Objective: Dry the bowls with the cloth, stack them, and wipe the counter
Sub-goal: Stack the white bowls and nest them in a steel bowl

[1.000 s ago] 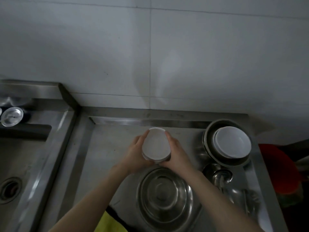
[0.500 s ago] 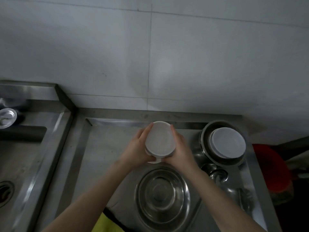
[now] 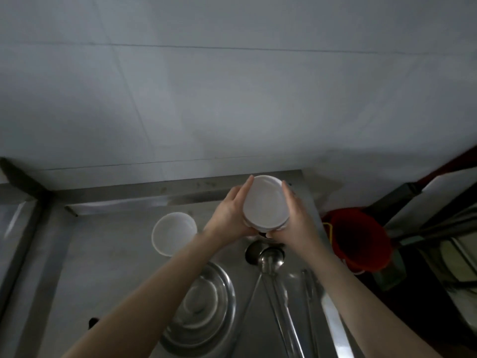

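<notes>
Over the counter's [image 3: 108,267] back edge, my left hand [image 3: 227,215] and right hand [image 3: 296,218] are curling round the upturned white bowl [image 3: 265,202], probably for stacking.

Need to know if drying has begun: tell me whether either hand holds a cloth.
No, the left hand and the right hand hold only a white bowl between them, with no cloth showing.

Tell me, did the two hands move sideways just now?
Yes. They moved right: before, they were behind the big steel bowl; now the left hand and right hand hold a white bowl behind the ladle, right of the steel one.
</notes>
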`<state>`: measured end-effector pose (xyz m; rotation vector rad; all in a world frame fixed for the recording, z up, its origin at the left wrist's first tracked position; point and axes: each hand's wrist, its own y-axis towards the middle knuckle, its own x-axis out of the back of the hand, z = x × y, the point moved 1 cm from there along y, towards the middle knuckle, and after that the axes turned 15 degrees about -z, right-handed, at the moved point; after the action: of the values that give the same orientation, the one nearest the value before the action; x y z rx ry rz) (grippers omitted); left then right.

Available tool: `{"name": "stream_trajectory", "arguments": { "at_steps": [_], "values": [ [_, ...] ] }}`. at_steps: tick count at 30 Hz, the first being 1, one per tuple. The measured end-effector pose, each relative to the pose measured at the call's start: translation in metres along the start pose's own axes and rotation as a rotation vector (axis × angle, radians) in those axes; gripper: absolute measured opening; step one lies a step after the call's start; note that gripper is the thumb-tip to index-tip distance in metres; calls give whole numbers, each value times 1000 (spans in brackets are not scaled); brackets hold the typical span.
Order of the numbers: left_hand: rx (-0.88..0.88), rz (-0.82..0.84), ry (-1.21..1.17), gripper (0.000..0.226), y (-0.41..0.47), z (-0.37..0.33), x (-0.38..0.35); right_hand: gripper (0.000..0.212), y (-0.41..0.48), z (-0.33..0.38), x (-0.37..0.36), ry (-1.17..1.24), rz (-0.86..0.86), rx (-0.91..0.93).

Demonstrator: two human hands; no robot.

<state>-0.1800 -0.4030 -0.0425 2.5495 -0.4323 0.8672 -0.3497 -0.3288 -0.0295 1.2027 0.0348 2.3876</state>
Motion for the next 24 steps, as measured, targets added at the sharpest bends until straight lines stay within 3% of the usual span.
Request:
{"name": "stream_trajectory", "arguments": {
  "at_steps": [10,24],
  "values": [
    [64,88,18,128,28,-13,-56,124,24,-56,8,-47,80,-37],
    [135,115,34,123,23,-4,-50,120,16,-39,14,-183,39,61]
  ]
}}
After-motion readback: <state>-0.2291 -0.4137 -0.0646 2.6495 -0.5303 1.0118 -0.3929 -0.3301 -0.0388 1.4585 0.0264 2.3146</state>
